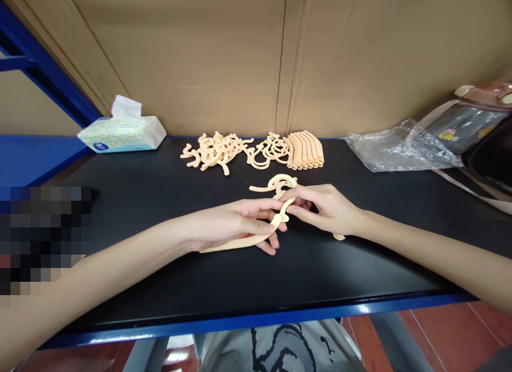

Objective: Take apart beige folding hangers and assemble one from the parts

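My left hand is wrapped around a long, cream-coloured curved strip, its thumb pressed along the top. The strip runs from below the palm up to the right, with a small rounded tab at its bend and a thin tip. At that tip my right hand is closed, thumb and fingers together; whether it grips the same strip or a second part is hidden. Just beyond the fingers lie curved cream pieces, partly covered by the right hand. The end of another cream piece shows beneath the right wrist.
At the back of the black table are a loose heap of curved cream pieces, thin hooked pieces and a neat row of cream pieces. A tissue box stands left; plastic wrap and a bottle lie right.
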`<state>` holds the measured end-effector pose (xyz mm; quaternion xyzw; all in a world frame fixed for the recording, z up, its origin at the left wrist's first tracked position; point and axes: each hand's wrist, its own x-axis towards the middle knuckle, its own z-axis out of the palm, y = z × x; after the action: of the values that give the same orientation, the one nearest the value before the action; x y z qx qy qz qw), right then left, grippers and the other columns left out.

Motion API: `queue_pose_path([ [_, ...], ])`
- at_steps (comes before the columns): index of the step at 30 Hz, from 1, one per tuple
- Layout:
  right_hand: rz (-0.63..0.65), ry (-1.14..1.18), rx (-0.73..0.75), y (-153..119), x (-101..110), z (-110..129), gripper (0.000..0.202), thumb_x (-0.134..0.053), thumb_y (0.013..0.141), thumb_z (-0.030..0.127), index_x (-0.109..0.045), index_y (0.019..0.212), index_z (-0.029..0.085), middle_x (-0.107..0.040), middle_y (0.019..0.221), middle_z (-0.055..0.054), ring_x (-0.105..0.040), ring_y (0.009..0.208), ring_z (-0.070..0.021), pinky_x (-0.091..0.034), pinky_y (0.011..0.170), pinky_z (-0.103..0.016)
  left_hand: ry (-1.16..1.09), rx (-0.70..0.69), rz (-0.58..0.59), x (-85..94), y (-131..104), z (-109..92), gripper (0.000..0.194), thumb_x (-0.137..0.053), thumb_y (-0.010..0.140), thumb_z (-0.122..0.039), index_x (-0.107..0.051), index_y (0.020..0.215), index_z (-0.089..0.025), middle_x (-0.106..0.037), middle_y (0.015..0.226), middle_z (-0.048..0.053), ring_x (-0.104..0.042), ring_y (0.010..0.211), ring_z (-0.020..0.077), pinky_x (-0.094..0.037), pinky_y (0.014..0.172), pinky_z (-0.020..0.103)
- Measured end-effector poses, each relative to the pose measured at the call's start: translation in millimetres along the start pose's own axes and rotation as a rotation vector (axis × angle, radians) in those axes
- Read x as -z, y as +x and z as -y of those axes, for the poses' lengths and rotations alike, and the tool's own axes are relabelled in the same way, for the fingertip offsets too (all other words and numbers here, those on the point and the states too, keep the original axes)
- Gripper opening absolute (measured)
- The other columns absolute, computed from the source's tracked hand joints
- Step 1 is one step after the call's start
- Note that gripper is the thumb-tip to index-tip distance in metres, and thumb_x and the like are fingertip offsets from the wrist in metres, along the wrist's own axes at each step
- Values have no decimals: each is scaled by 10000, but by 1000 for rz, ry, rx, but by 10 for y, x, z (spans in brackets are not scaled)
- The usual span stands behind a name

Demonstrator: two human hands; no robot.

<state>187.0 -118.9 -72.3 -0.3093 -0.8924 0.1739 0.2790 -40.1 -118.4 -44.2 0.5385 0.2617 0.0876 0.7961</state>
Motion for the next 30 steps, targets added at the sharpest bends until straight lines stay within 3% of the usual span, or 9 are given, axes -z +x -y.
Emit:
queue_pose_path([
  [6,-199,-92,33,-10,8,34,193,-485,895,237,-574,1051,165,-594,698,24,-495,559,-68,-413,577,-191,-54,9,-126,-13,7,-11,258,-549,871,-206,-552,1129,-227,-518,948,6,-580,779,108,-531,737,285],
  [9,-309,-263,-6,1,63,39,152,-473,896,245,-597,940,170,-615,723,2,-543,627,-96,-420,604,-215,-63,10,-134,-25,9,-15,201,-557,863,-192,-558,1064,-204,-521,913,2,-582,752,107,-538,711,277],
  [13,-233,-714,-114,25,145,-3,228,-479,893,333,-618,838,161,-627,799,-38,-583,749,-158,-410,651,-270,-112,5,-184,-31,21,-9,102,-531,865,-156,-547,965,-156,-534,902,13,-584,710,111,-546,686,293],
  [16,-123,-872,-218,24,156,-59,329,-494,874,451,-641,871,157,-631,862,-53,-595,802,-190,-403,669,-296,-151,7,-235,-31,34,-5,60,-503,877,-153,-533,927,-139,-549,929,32,-584,696,113,-547,677,303],
  [19,-57,-822,-312,18,145,-90,330,-500,869,476,-653,899,185,-638,908,-28,-608,802,-173,-393,639,-279,-161,1,-257,-35,44,-5,57,-503,874,-146,-529,924,-137,-559,953,43,-587,688,117,-548,669,308],
  [26,-10,-716,-447,38,155,-68,205,-423,919,300,-581,850,190,-641,871,-15,-601,780,-161,-335,555,-254,-170,16,-267,-41,33,-20,93,-500,875,-144,-538,959,-132,-567,933,40,-589,670,111,-547,653,293],
  [30,-27,-567,-435,29,158,-79,174,-338,940,245,-503,944,189,-635,884,-34,-585,741,-167,-346,568,-255,-168,15,-254,-38,33,-11,98,-510,879,-174,-544,962,-137,-571,931,38,-590,662,107,-550,651,292],
])
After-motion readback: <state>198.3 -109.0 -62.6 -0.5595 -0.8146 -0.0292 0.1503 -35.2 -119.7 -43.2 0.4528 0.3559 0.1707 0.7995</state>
